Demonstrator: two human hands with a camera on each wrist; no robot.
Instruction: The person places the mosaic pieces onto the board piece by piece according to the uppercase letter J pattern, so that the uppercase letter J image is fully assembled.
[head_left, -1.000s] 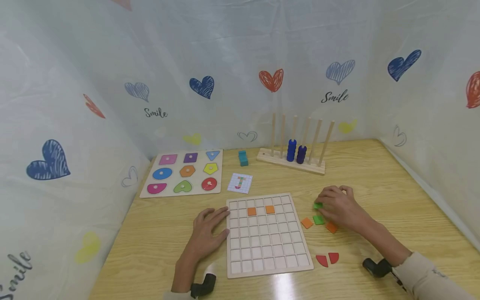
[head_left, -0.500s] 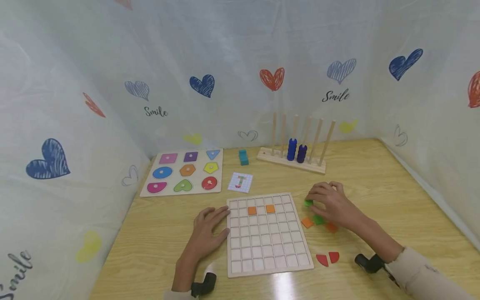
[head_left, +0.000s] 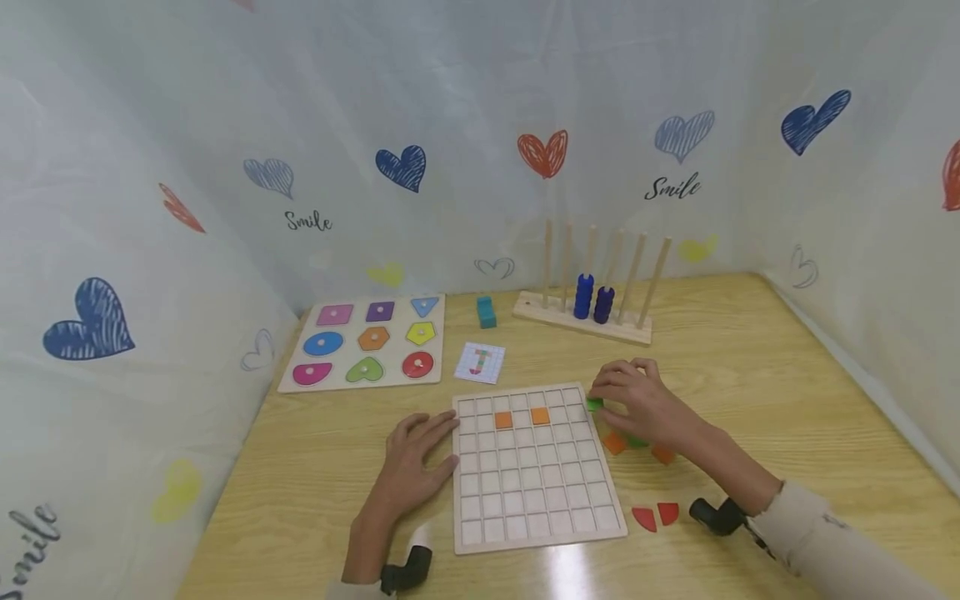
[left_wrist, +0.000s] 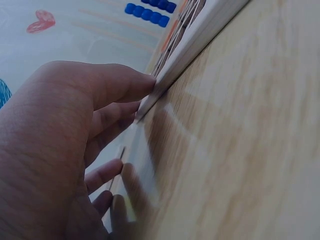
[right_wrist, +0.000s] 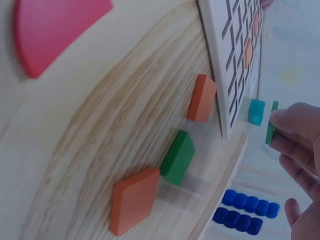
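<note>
My right hand pinches a green square tile between thumb and fingers, lifted near the right edge of the wooden grid board. Two orange tiles sit apart in one upper row of that board. At the board's left edge rests my left hand, fingers extended; in the left wrist view its thumb touches the board's side. Below the right hand lie another green tile and two loose orange tiles. Nearer the front are two red quarter-round pieces.
Behind the board lies a card with a coloured J pattern. A shape puzzle board is at the back left, a teal block beside it. At the back right stands a peg rack with blue beads. Curtains surround the table.
My right hand has moved left with the green tile, from among the loose tiles to the board's upper right edge. The left hand has stayed in place.
</note>
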